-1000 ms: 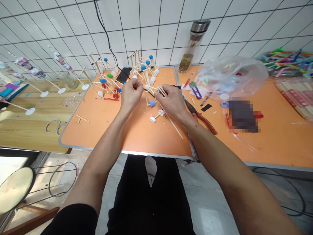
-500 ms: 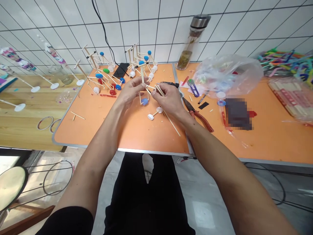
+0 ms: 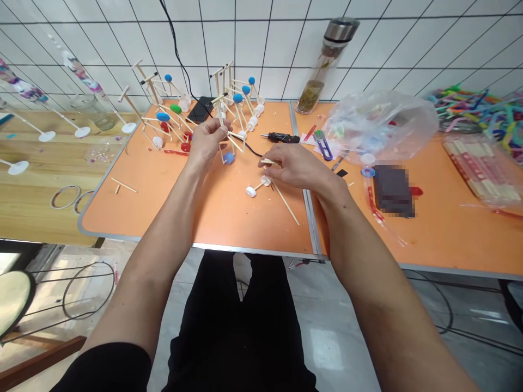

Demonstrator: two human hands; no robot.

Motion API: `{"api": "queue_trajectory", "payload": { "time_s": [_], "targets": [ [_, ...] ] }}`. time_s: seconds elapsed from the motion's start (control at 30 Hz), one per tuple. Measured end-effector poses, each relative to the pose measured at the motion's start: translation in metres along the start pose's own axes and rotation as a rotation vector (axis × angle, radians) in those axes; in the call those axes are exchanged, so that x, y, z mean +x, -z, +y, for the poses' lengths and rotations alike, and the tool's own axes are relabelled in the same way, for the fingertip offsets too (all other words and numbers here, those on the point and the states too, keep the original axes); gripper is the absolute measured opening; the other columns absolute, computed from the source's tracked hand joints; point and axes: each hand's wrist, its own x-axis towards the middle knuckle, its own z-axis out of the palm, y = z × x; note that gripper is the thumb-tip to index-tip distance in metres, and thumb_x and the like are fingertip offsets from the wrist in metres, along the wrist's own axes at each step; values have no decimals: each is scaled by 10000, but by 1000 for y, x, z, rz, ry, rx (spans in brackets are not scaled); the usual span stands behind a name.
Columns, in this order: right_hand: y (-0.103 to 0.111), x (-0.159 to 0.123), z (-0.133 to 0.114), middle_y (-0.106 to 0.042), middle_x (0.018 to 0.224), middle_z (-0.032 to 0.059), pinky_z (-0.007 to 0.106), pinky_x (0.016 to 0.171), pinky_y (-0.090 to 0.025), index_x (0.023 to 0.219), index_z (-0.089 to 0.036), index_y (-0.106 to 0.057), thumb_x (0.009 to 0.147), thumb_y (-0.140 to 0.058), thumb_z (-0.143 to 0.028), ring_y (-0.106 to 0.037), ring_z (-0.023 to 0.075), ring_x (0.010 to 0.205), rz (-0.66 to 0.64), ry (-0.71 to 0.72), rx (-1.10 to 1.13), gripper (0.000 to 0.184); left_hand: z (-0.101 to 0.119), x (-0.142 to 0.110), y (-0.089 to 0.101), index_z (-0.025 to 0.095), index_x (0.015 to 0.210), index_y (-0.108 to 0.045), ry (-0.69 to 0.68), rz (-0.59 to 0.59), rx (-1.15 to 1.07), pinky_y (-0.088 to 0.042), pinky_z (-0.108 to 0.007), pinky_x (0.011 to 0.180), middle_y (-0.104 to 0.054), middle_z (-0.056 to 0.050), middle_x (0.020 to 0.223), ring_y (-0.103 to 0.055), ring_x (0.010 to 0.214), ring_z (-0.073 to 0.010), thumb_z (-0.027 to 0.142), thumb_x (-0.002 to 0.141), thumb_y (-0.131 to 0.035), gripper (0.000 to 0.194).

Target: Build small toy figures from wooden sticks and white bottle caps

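My left hand [image 3: 207,140] is closed on a small frame of thin wooden sticks [image 3: 229,139] with a blue cap at its low end, held just above the orange table [image 3: 171,207]. My right hand [image 3: 295,166] is lower, near the table top, its fingers pinched on a few short sticks [image 3: 269,161]. Just below that hand lie a stick with white caps at both ends [image 3: 256,188] and a long bare stick [image 3: 286,202].
Several finished stick models with blue, green and red caps [image 3: 175,120] stand at the back. A black glue gun [image 3: 281,138], small scissors [image 3: 324,146], a clear plastic bag [image 3: 379,126], a glass bottle [image 3: 324,68] and a bundle of coloured straws [image 3: 478,106] lie to the right.
My hands have parted. The left one lifted the stick frame up and to the left; the right one dropped toward the table with its sticks, uncovering the glue gun behind it.
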Motion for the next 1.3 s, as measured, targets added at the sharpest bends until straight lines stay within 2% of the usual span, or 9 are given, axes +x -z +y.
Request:
{"api": "queue_trajectory", "payload": {
  "time_s": [0.23, 0.47, 0.57, 0.7, 0.8, 0.9, 0.97, 1.1, 1.3],
  "targets": [
    [-4, -6, -14, -784, 1148, 66, 360, 716, -358, 1014, -267, -867, 929, -768, -232, -689, 241, 978, -184, 51, -199, 135, -3, 1, -2, 246, 1010, -769, -7, 30, 19, -640, -347, 831, -843, -80, 1096, -758, 990, -227, 361, 925, -775, 144],
    [-7, -5, -35, -762, 1231, 54, 362, 660, -274, 972, -237, -849, 1007, -666, -213, -677, 197, 945, -343, -3, -360, 188, -3, -1, -3, 240, 1051, -769, -24, 19, 62, -665, -400, 894, -841, -93, 1162, -789, 1064, -258, 374, 961, -726, 166],
    [-15, -3, -31, -756, 1250, 56, 362, 663, -284, 980, -245, -850, 1021, -678, -244, -680, 209, 962, -301, 30, -352, 177, -2, -2, -4, 254, 1029, -765, -22, 17, 59, -671, -385, 871, -844, -81, 1152, -785, 1072, -259, 370, 954, -739, 141],
    [-23, -3, -25, -739, 1277, 82, 358, 735, -371, 1093, -247, -858, 1016, -708, -297, -685, 238, 995, -228, 58, -256, 176, 0, -4, -6, 260, 1027, -764, -31, 15, 60, -681, -405, 859, -840, -85, 1127, -783, 1073, -268, 389, 950, -753, 150],
    [-20, -2, -19, -731, 1278, 111, 388, 853, -454, 1171, -231, -837, 1045, -671, -365, -683, 267, 1040, -112, 83, -130, 248, 1, -5, -6, 256, 1033, -760, -33, 16, 62, -685, -421, 872, -837, -93, 1119, -783, 1092, -279, 418, 956, -762, 179],
    [-17, 1, -14, -732, 1119, 119, 422, 967, -487, 1100, -225, -824, 1145, -522, -508, -669, 290, 1106, 35, 139, 42, 416, 2, -5, -6, 260, 1042, -767, -27, 20, 58, -688, -392, 852, -843, -88, 1122, -778, 1100, -275, 428, 946, -772, 193],
    [-16, 3, -12, -722, 1040, 106, 416, 949, -499, 1076, -229, -821, 1157, -476, -633, -668, 270, 1035, 116, 110, 164, 537, 3, -6, -7, 261, 1051, -775, -21, 20, 56, -685, -367, 833, -848, -84, 1130, -778, 1094, -266, 424, 939, -778, 198],
    [-17, 5, -10, -680, 929, 65, 370, 790, -507, 1037, -237, -834, 1074, -523, -825, -623, 201, 807, 196, -46, 362, 666, 5, -8, -9, 258, 1063, -780, -20, 15, 63, -685, -357, 820, -851, -80, 1129, -783, 1086, -261, 434, 936, -785, 218],
    [-17, 5, -8, -579, 769, 25, 347, 737, -471, 949, -244, -845, 963, -640, -901, -593, 205, 805, 302, -136, 424, 689, 5, -10, -12, 252, 1044, -776, -30, -1, 69, -691, -375, 827, -851, -93, 1161, -791, 1088, -268, 394, 945, -764, 174]
  ]
}}
